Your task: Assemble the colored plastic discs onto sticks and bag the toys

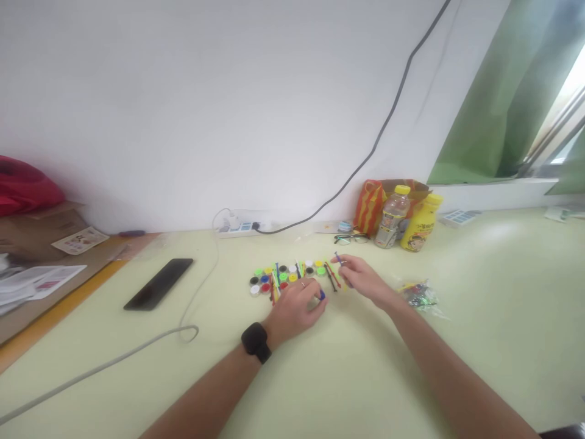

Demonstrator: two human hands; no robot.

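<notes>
Several small paint pots [283, 277] with coloured lids lie in rows on the pale green table [356, 366], with thin coloured brushes [331, 275] among them. My left hand [297, 308], with a ring and a black wristwatch, is curled round a small blue-lidded pot [322, 296] at the near edge of the rows. My right hand [361, 277] pinches a thin blue brush [337, 258] just right of the pots.
A black phone [158, 283] and a grey cable [114, 360] lie to the left. A power strip [242, 227], glasses [351, 238], two bottles [406, 224] and a snack bag stand by the wall. A clear packet [418, 294] lies on the right.
</notes>
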